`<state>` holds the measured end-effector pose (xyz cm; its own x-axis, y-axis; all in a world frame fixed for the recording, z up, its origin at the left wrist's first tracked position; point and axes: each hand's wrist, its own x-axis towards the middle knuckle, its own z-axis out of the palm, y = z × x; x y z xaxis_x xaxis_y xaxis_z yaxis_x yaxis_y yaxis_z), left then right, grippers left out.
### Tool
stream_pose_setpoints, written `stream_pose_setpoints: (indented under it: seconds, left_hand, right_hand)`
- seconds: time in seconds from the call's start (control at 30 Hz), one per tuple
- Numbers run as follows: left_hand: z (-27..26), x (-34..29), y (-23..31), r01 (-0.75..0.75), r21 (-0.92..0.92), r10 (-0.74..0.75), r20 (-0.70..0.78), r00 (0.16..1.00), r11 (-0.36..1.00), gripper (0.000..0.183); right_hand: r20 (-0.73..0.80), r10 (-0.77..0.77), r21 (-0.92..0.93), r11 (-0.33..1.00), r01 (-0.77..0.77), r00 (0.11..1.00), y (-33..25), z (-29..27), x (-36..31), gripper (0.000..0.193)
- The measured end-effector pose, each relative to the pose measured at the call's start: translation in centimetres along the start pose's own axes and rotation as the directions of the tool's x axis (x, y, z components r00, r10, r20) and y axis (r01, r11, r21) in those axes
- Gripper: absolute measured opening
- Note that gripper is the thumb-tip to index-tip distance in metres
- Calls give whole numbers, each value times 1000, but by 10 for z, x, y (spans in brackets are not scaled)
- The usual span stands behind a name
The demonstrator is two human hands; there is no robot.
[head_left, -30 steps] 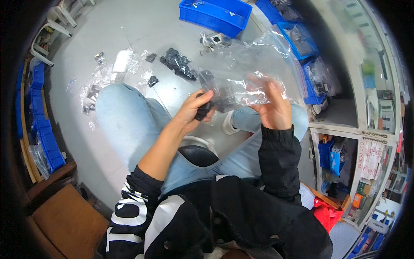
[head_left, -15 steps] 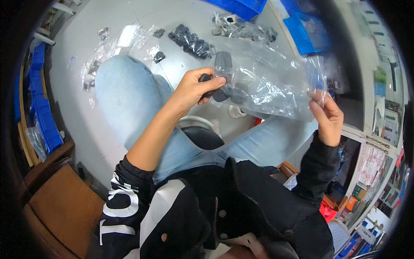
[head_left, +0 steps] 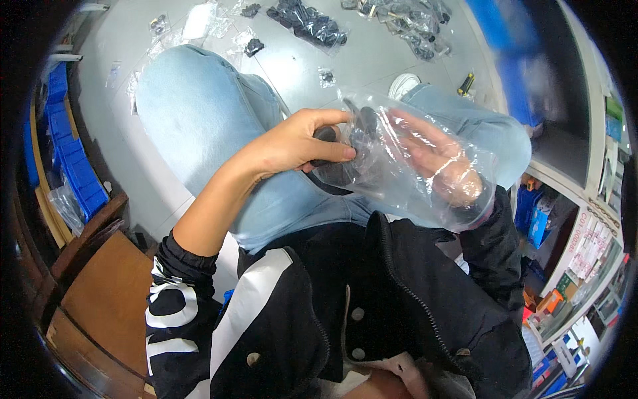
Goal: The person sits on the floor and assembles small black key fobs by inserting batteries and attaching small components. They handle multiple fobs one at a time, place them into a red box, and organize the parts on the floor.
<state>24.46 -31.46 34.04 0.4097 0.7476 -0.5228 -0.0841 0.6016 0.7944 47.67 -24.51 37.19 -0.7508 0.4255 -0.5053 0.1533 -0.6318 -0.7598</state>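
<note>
A clear plastic bag (head_left: 392, 183) is stretched out above my lap, with dark rounded parts (head_left: 364, 130) showing at its left end. My left hand (head_left: 302, 143) is closed on that end, thumb on top, with a black rounded piece (head_left: 323, 143) in the same grasp. Seen through the film, my right hand (head_left: 438, 159) has its fingers stretched toward the dark parts. It looks to be inside the bag, though the glare makes this hard to be sure of. The bag's edge lies around the right wrist.
On the floor ahead lie bagged black parts (head_left: 309, 26), packets of small metal parts (head_left: 412, 26) and a yellow-and-black tool (head_left: 466, 83). Blue bins (head_left: 76, 166) and a wooden chair (head_left: 100, 286) stand left. A cabinet with shelves (head_left: 571, 246) is at right.
My right hand has left its pinch on the bag's right edge and moved left, now under the film with fingers extended. The bag is lower and more crumpled. My left hand keeps its hold.
</note>
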Motion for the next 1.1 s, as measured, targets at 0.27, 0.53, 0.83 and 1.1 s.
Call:
stream_pose_setpoints:
  seconds: [0.27,0.53,0.83,1.1]
  left_hand:
    - [14,-1,-14,55,159,-68,76,995,986,39]
    - [21,-8,-27,-211,339,233,-26,972,917,35]
    - [29,-15,-37,-221,113,227,-49,973,969,39]
    - [25,-22,-53,-219,165,237,-97,967,962,47]
  right_hand:
    - [-182,98,-275,950,-146,978,23,12,9,40]
    - [-261,-72,-98,994,48,963,41,21,6,32]
    - [-278,-54,-96,995,28,959,61,32,13,35]
    - [-452,-66,-33,998,57,889,96,37,13,30]
